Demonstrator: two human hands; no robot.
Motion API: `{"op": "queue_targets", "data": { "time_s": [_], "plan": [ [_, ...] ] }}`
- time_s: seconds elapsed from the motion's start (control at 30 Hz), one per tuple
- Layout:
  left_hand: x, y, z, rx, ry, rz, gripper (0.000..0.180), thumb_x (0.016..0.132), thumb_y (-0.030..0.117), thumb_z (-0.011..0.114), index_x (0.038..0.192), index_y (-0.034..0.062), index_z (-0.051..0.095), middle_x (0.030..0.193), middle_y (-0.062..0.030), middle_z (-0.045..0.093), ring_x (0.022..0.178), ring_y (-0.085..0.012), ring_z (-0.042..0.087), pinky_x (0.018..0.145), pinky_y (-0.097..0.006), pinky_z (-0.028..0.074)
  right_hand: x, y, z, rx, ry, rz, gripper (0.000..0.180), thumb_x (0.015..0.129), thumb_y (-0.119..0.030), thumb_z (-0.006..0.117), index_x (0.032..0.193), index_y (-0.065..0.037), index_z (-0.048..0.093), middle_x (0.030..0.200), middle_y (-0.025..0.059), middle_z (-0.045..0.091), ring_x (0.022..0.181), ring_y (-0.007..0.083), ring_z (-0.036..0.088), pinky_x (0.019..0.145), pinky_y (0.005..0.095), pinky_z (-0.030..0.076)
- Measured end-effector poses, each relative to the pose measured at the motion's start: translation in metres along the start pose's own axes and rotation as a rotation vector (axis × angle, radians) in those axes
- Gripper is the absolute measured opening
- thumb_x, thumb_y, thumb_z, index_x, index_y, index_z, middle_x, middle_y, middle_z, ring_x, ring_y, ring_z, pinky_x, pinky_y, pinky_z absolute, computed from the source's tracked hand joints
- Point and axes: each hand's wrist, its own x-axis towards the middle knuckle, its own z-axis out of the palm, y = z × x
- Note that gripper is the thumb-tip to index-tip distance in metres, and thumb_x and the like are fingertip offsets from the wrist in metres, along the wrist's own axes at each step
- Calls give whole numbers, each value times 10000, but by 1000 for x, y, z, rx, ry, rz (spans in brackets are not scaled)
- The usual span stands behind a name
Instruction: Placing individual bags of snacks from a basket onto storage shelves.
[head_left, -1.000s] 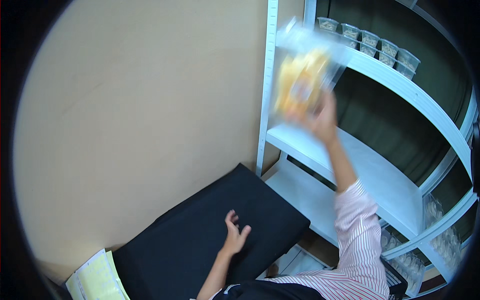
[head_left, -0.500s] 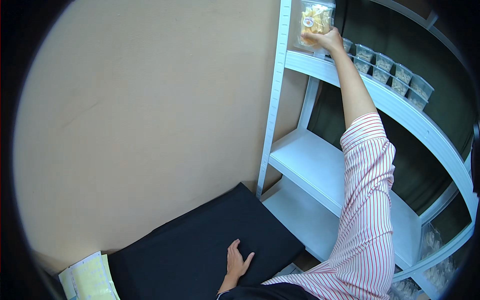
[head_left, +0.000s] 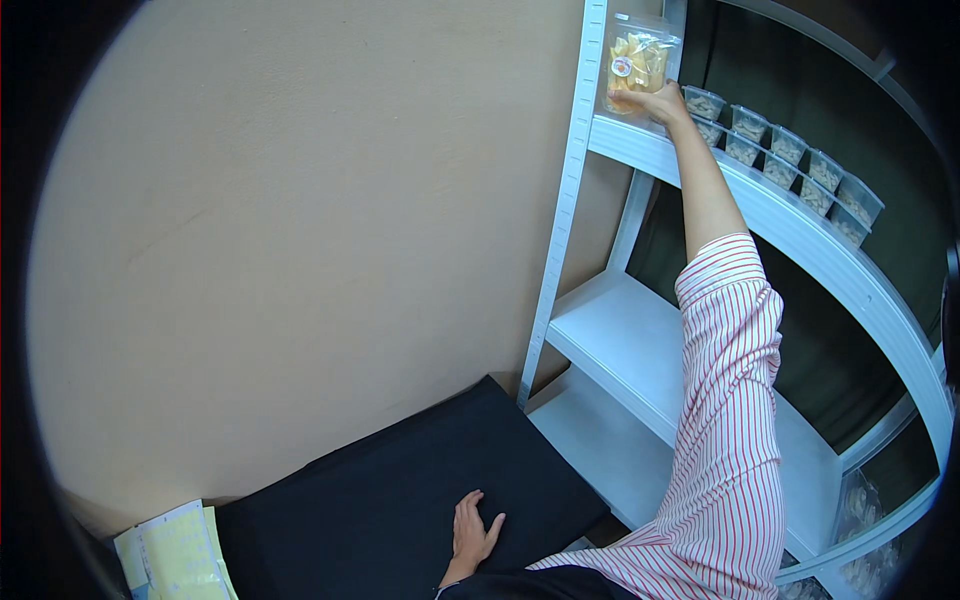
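Nearest, a black table [head_left: 400, 500] against a plain tan wall [head_left: 300, 230], with yellow-and-white paper sheets [head_left: 175, 555] at its near left corner. Left hand [head_left: 473, 530] resting flat on the black top, fingers loosely spread, holding nothing. Beyond, a white metal shelf unit [head_left: 640, 350] with a perforated upright. Farthest, right hand [head_left: 662, 100], arm in a striped sleeve, closed around the lower edge of a clear pouch of yellow snack pieces [head_left: 638, 62], upright at the left end of the upper shelf [head_left: 800, 230], just beside a row of small clear tubs [head_left: 790, 150].
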Motion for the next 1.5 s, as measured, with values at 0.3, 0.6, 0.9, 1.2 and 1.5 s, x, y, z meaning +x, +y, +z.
{"op": "queue_targets", "data": {
  "time_s": [0.3, 0.6, 0.9, 1.2, 1.5],
  "plan": [
    [1, 5, -3, 20, -13, -29, 470, 728, 205, 608, 1090, -7, 396, 1160, -167, 401, 1094, -308, 372, 926, -366, 301, -17, -12, -7, -67, -139, -2, 1124, 341, -465, 784, 1170, 114, 291, 1138, 240, 426, 1017, 294, 489, 822, 313, 445],
    [0, 4, 1, 17, -9, 0, 474, 733, 227, 595, 1098, -3, 398, 1169, -151, 398, 1103, -304, 360, 920, -379, 303, -22, -20, -17, -80, -189, 56, 1324, 284, -473, 799, 1212, 152, 92, 1128, 305, 409, 1047, 343, 467, 902, 305, 381],
    [1, -1, -1, 1, -19, -6, 472, 737, 237, 593, 1098, 0, 403, 1173, -146, 394, 1113, -302, 352, 925, -381, 300, -40, -29, -16, -88, -107, -47, 1409, 300, -504, 799, 1242, 121, -43, 1237, 310, 268, 1179, 343, 313, 981, 339, 281],
    [-3, -13, 2, -91, 47, 139, 485, 746, 178, 587, 1130, -15, 362, 1172, -187, 373, 1132, -339, 313, 948, -379, 276, -196, -76, -92, 466, 735, -653, 597, 673, -164, 697, 1141, -16, 358, 1154, 117, 384, 1102, 223, 378, 922, 352, 300],
    [-19, 12, -9, -748, 106, 217, 496, 751, -20, 546, 1169, 65, 294, 1204, -122, 327, 1105, -211, 377, 807, -330, 429, -430, -81, -226, 520, 1158, -597, 388, 744, 93, 471, 1103, 30, 339, 926, 142, 503, 876, 189, 514, 746, 263, 438]
  ]
}}
